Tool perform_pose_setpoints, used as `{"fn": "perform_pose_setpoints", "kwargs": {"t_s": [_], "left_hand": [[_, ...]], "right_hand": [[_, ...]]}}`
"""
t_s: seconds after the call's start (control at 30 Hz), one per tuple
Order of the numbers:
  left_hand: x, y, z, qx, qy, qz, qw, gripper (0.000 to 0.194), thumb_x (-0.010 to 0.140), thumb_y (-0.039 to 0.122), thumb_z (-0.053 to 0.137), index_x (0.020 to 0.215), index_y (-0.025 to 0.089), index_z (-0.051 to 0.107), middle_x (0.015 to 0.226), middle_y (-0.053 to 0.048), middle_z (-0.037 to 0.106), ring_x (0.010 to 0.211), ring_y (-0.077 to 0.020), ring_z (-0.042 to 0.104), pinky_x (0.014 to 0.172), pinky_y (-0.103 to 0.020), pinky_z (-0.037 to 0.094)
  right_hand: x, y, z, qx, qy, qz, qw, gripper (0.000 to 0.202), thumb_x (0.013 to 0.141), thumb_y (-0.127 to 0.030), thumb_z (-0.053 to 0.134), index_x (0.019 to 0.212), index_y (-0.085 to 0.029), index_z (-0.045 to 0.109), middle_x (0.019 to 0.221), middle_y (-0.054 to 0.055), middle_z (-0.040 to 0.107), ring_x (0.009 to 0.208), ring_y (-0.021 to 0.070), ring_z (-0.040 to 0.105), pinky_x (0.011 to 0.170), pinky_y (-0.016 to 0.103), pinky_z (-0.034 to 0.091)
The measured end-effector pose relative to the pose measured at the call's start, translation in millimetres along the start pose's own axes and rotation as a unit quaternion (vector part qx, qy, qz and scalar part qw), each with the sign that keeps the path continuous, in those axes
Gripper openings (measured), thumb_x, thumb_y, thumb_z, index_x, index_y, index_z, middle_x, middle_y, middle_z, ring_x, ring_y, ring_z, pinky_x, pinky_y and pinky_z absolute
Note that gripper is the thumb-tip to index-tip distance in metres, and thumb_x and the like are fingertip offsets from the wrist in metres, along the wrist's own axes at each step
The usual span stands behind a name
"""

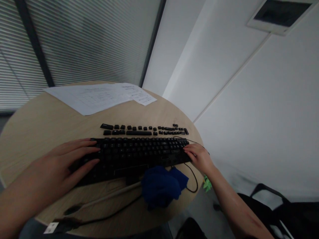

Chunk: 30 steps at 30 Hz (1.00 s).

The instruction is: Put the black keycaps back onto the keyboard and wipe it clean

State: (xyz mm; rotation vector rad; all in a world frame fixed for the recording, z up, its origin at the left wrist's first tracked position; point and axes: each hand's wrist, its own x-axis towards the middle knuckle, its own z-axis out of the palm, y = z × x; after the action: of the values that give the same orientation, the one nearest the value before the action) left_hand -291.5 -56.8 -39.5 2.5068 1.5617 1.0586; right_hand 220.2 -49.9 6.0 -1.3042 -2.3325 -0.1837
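Observation:
A black computer keyboard lies across the round table, with some keys off along its near side. My left hand grips its left end, fingers on top and thumb toward the near side. At the right end, my right hand holds the edge with bent fingers. Beyond the keyboard, loose black keycaps are laid out in two rows, a long space bar among them. A crumpled blue cloth lies against the near edge. What is under my palms is hidden.
A pale thin rod with a dark end and a black cable with a USB plug lie near the table's front edge. Printed papers cover the far side. A black chair stands to the right, by the white wall.

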Motion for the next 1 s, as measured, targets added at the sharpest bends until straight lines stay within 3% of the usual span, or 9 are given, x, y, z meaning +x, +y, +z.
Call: {"fn": "perform_pose_setpoints", "kwargs": {"t_s": [0.3,0.53,0.77,0.9,1.0], "left_hand": [[1,2,-0.8,0.002,0.001,0.004,1.000,0.062,0.092,0.072,0.042,0.113,0.025,0.076,0.128,-0.011,0.071,0.116,-0.0330,0.067,0.104,-0.054,0.053],[2,5,-4.0,0.001,-0.006,0.004,1.000,0.064,0.092,0.073,0.041,0.112,0.023,0.076,0.127,-0.012,0.072,0.116,-0.0329,0.068,0.103,-0.054,0.054],[5,11,-5.8,-0.007,-0.004,-0.007,1.000,0.069,0.090,0.077,0.039,0.110,0.024,0.077,0.125,-0.012,0.073,0.113,-0.0339,0.069,0.101,-0.056,0.054],[5,11,-6.4,-0.001,-0.004,-0.003,1.000,0.068,0.091,0.076,0.040,0.109,0.023,0.078,0.126,-0.013,0.073,0.113,-0.0337,0.069,0.100,-0.055,0.055],[4,9,-5.8,-0.002,0.002,0.002,1.000,0.066,0.092,0.074,0.041,0.109,0.022,0.078,0.124,-0.013,0.073,0.112,-0.0337,0.069,0.100,-0.056,0.055]], "right_hand": [[-5,3,8,0.007,0.025,0.064,0.998,0.015,0.095,-0.032,0.065,0.101,-0.024,0.077,0.102,0.009,0.078,0.100,0.0278,0.072,0.091,0.047,0.057],[-5,3,11,0.034,0.047,0.124,0.991,0.014,0.091,-0.035,0.068,0.094,-0.024,0.075,0.094,0.007,0.077,0.084,0.0248,0.071,0.080,0.041,0.058],[-4,11,14,0.093,0.036,0.135,0.986,0.020,0.090,-0.037,0.069,0.100,-0.023,0.078,0.096,0.008,0.077,0.078,0.0219,0.068,0.073,0.037,0.057],[-3,15,13,0.131,0.050,0.177,0.974,0.023,0.088,-0.038,0.070,0.099,-0.020,0.079,0.087,0.007,0.075,0.070,0.0198,0.064,0.066,0.034,0.055],[-1,17,11,0.137,0.033,0.165,0.976,0.021,0.088,-0.038,0.071,0.098,-0.021,0.080,0.084,0.006,0.074,0.071,0.0199,0.065,0.067,0.034,0.055]]}}
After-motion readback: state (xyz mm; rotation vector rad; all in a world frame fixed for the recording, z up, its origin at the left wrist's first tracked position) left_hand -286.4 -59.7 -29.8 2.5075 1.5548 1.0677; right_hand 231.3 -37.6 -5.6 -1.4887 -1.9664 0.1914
